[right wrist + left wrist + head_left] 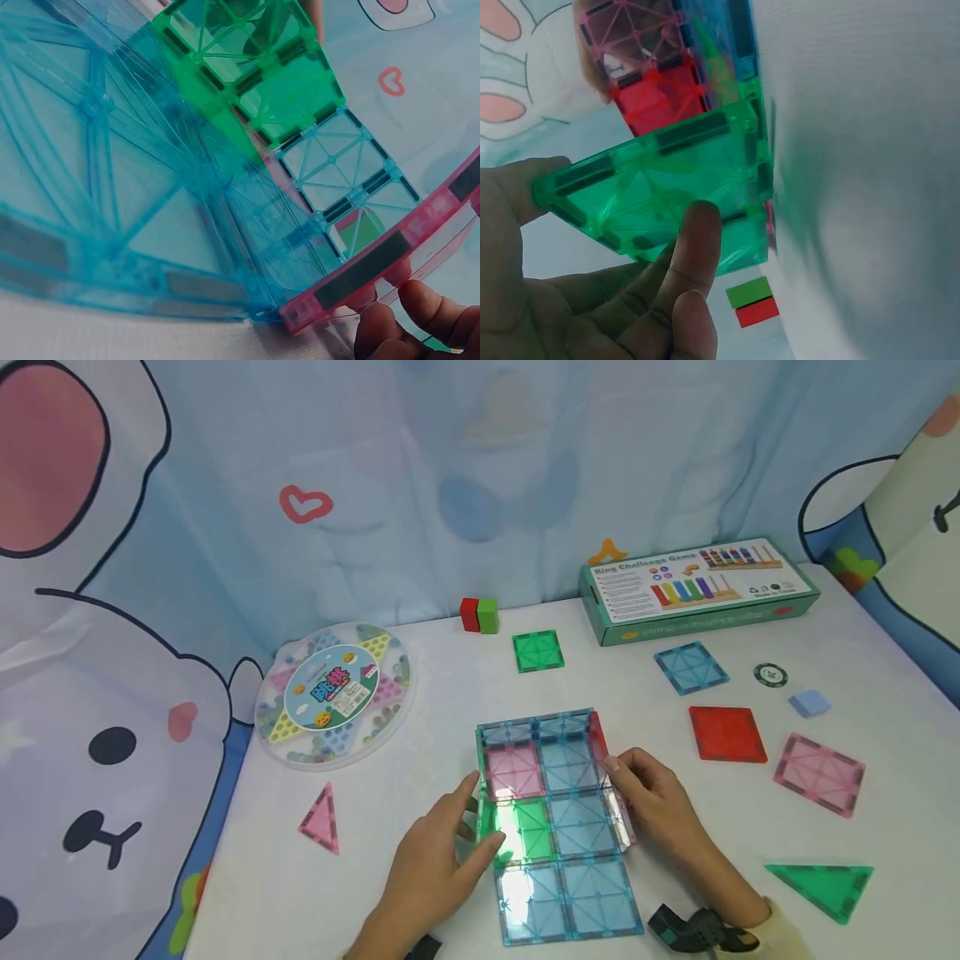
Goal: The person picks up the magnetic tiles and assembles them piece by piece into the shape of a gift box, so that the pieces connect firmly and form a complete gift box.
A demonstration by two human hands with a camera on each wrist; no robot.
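Observation:
A shallow build of translucent magnetic tiles [588, 827] lies between my hands, with a floor of mostly blue squares plus one pink and one green. Low walls rise at its far end and along both sides. My left hand [429, 864] pinches a green magnetic tile [660, 172] on the left side, thumb at its upper corner and a finger against its outer face. On the right side, my right hand [666, 806] holds a pink magnetic tile [364, 277] by its edge with thumb and fingers. Beyond it stands a red wall tile [597, 737].
Loose tiles lie to the right: blue [691, 667], red [727, 733], pink [820, 774] and a green triangle [828, 887]. Farther back are a green tile [537, 651], red and green blocks [478, 616] and a game box [697, 593]. A round bead case [333, 693] and pink triangle [322, 820] sit left.

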